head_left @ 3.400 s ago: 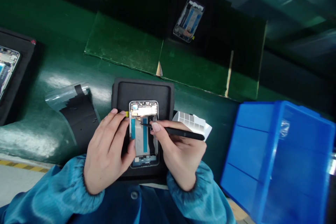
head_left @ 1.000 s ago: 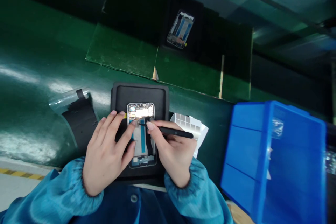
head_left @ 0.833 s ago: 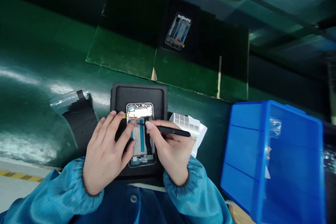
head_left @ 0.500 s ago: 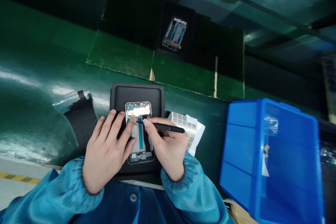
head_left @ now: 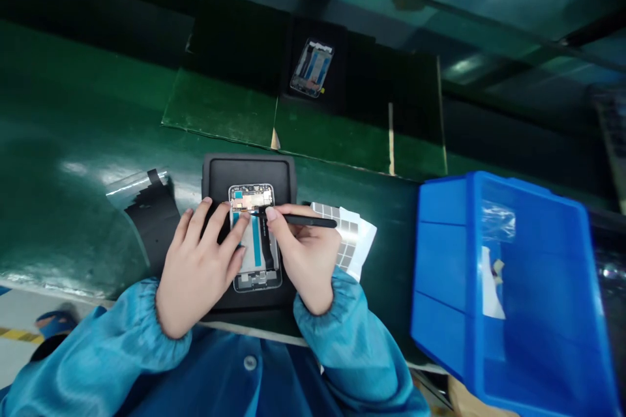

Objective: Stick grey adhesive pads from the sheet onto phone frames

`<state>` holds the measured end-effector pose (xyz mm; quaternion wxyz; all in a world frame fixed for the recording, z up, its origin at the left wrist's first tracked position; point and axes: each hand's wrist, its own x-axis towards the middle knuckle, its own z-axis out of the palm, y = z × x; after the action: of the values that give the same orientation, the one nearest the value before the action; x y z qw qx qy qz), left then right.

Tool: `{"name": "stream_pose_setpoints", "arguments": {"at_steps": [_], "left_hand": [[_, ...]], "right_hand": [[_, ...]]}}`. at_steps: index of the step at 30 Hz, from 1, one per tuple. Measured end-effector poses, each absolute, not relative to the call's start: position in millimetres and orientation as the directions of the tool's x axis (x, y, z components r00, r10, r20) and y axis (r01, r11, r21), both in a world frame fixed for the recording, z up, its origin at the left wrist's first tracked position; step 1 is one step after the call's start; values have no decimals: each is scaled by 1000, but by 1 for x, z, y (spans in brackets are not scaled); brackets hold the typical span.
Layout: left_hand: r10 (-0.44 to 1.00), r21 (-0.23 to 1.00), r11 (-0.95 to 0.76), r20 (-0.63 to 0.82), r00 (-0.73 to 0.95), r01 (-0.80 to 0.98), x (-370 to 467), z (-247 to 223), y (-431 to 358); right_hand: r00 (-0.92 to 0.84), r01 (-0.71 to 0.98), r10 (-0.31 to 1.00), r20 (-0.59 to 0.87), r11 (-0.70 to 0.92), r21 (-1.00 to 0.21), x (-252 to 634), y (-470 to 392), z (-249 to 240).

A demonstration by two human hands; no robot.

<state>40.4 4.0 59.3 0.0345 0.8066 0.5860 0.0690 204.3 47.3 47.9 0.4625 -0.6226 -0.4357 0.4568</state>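
Note:
An opened smartphone point(head_left: 248, 254) with its circuit board bared lies on a black tray point(head_left: 248, 167). My left hand point(head_left: 198, 260) is spread over the phone's left side, its index fingertip touching just below the board. Between the thumb and fingers of my right hand point(head_left: 310, 257) is a pair of black tweezers point(head_left: 310, 220). Their tips point left and meet the phone close to my left index fingertip. Whether the tips pinch anything is too small to tell.
A blue bin point(head_left: 445, 280) with bits of plastic and paper stands at right. Beside my right hand lies a sheet of grey squares point(head_left: 349, 234); at left, a black film strip point(head_left: 155, 221). Another opened phone point(head_left: 312, 68) rests on a dark tray further back.
The camera view has shifted slightly. My hands keep nearly the same pose over the phone, with the tweezers still held at the board's lower edge.

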Motion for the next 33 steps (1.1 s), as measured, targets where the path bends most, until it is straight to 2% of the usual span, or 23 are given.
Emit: {"name": "stream_pose_setpoints", "arguments": {"at_steps": [4,8,20,33], "left_hand": [[938,171,-347,41,345,922,33,62,7],[909,151,-415,44,414,897,25,63,8],[929,119,-371,42,368,921,31,65,10],[906,246,-417,39,421,875,14,59,3]], "right_hand": [[204,77,963,-177,-196,-977,204,50,51],[191,62,967,-169,-184,-981,205,51,54],[160,39,977,-143,-150,-988,207,52,52],[165,35,981,-101,-109,-993,208,54,48]]}}
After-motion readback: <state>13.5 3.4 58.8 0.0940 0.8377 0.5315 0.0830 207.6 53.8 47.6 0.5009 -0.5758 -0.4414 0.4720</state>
